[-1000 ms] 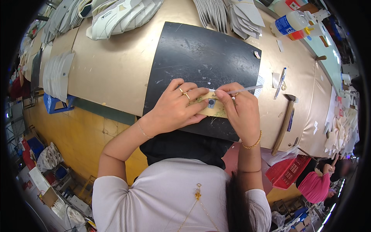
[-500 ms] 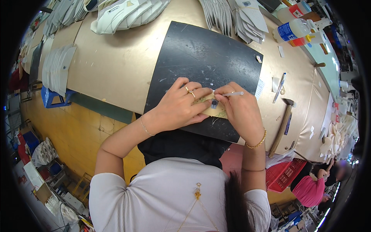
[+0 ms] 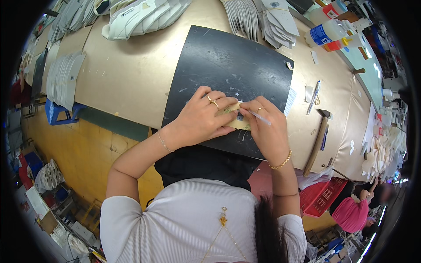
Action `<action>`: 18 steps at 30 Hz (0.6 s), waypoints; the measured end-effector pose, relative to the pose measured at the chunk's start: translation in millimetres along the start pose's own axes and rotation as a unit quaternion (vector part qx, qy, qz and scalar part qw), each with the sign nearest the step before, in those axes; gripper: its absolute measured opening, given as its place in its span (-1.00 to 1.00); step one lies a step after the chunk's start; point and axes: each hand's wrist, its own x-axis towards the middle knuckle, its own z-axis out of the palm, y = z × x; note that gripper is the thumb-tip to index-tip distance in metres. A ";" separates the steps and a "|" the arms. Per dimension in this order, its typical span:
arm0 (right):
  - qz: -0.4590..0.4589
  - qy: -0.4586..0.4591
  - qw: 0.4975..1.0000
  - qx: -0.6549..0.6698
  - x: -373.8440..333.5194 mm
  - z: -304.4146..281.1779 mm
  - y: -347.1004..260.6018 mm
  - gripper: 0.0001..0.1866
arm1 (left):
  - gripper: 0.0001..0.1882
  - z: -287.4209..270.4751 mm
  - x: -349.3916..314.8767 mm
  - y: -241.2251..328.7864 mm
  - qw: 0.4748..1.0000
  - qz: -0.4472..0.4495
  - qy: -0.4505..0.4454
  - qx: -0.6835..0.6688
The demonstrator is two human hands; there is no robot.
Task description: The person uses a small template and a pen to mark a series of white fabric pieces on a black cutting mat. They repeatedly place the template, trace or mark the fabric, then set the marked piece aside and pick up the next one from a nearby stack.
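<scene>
Both hands stay mid-frame: left hand [image 3: 202, 117] presses the tan piece [image 3: 239, 121] onto the black mat [image 3: 228, 65]; right hand [image 3: 265, 131] pinches a thin tool [image 3: 258, 116].

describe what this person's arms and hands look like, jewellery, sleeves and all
Both forearms are bare below short white ribbed sleeves. The left hand wears gold rings on its fingers and a thin gold chain bracelet at the wrist. The right hand wears one gold ring and a beaded gold bracelet, with a finer thin band farther up the forearm.
</scene>
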 end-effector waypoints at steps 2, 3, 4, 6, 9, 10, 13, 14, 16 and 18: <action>0.024 0.011 0.999 -0.018 -0.6 3.3 -2.1 -0.87 | -0.68 -0.4 -0.3 -0.9 1.000 -0.001 -0.002 0.001; 0.044 0.020 0.998 -0.031 -2.0 7.2 -3.0 -0.86 | -0.66 -0.2 0.2 -0.7 1.000 0.000 -0.003 -0.001; 0.063 0.029 0.997 -0.043 -2.7 8.6 -3.7 -0.86 | -0.65 0.0 0.8 -0.3 1.000 0.001 -0.003 -0.003; 0.089 0.068 0.993 0.029 -2.7 4.5 -3.8 -0.85 | -0.63 -0.6 1.7 0.3 1.000 0.002 -0.005 -0.005; 0.122 0.117 0.979 0.115 -2.7 -12.1 -1.4 -0.84 | -0.62 -1.7 2.2 0.7 1.000 -0.002 -0.007 -0.017; 0.132 0.133 0.972 0.138 -3.7 -18.8 1.1 -0.84 | -0.61 -2.2 1.3 0.0 1.000 -0.006 -0.005 -0.028; 0.176 0.205 0.934 0.235 -15.5 -31.9 12.7 -0.84 | -0.58 -4.1 3.0 -1.6 0.995 -0.039 0.004 -0.088; 0.160 0.227 0.925 0.260 -19.7 -34.5 16.3 -0.84 | -0.58 -4.8 4.3 -2.5 0.992 -0.053 0.007 -0.113; 0.169 0.249 0.911 0.283 -25.4 -42.5 15.8 -0.86 | -0.59 -5.7 5.4 -6.9 0.985 -0.082 0.018 -0.148; 0.177 0.266 0.898 0.302 -30.3 -46.6 17.9 -0.89 | -0.57 -9.4 9.2 -13.4 0.981 -0.105 0.045 -0.156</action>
